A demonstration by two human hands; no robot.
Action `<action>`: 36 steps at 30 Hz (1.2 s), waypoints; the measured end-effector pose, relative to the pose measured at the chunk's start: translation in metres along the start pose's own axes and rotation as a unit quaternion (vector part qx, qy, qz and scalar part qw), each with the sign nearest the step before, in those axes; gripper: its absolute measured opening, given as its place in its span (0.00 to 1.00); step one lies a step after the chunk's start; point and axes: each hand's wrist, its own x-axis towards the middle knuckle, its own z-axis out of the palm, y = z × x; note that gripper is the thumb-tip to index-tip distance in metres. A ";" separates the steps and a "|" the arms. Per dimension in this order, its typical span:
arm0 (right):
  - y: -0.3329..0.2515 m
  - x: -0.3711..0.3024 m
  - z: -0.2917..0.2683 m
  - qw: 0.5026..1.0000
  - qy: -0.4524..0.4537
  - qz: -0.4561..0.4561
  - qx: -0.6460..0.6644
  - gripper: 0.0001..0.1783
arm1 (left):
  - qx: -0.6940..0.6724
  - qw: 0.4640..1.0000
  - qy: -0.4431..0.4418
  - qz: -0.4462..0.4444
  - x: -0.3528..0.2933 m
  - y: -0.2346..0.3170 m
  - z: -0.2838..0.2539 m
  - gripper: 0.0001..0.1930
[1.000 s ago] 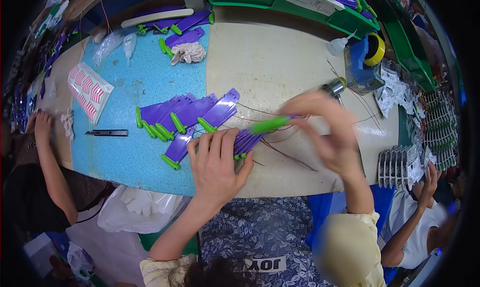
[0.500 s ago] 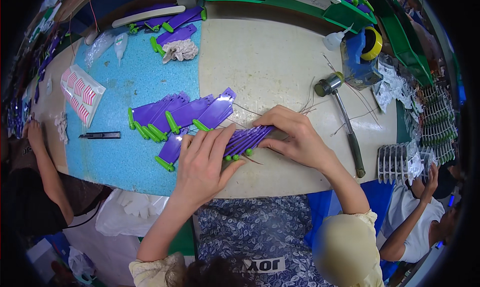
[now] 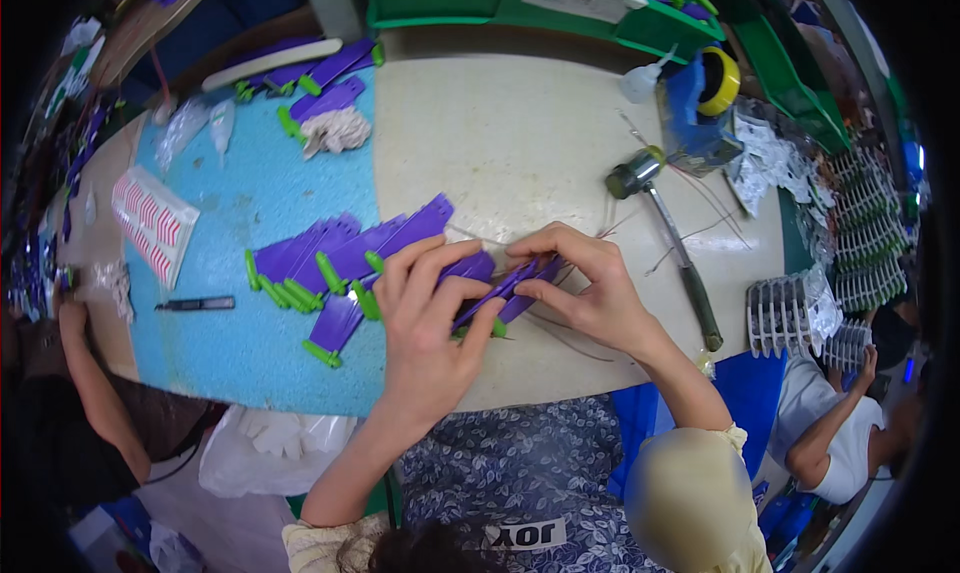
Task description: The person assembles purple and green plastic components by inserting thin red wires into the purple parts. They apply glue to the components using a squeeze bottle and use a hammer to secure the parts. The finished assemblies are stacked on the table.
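Over the pale half of the table, my left hand (image 3: 425,338) has its thumb and fingers closed on a flat purple blade (image 3: 480,312) with a green end. My right hand (image 3: 592,288) pinches the far ends of purple blades (image 3: 522,285) between thumb and fingers; thin wires trail from them. More purple shows beneath the left fingertips, partly hidden by them. To the left of my left hand, a fanned pile of purple blades (image 3: 318,253) with green ends lies on the blue mat (image 3: 230,343). A single purple blade (image 3: 335,320) lies at the pile's near side.
A hammer (image 3: 675,238) lies at right, beside loose wires and a blue tape dispenser (image 3: 690,113). Grey ribbed parts (image 3: 780,316) stand at the right edge. On the mat are a cutter knife (image 3: 195,303), a striped packet (image 3: 155,223) and a rag (image 3: 335,131). Co-workers sit both sides.
The tight fan of purple blades between my hands has loosened, with one blade now apart between the left fingers. The whole view has shifted slightly.
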 end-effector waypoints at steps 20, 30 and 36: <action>-0.002 0.049 -0.058 0.962 0.230 0.048 0.138 0.24 | -0.485 0.818 0.027 -0.309 0.025 0.020 -0.062 0.10; -0.055 -0.046 -0.019 0.972 0.234 -0.027 0.007 0.23 | -0.576 0.769 0.047 -0.274 0.024 0.005 -0.024 0.10; -0.059 -0.035 -0.018 0.958 0.248 -0.120 -0.075 0.23 | -0.598 0.754 0.039 -0.267 0.019 0.009 -0.018 0.12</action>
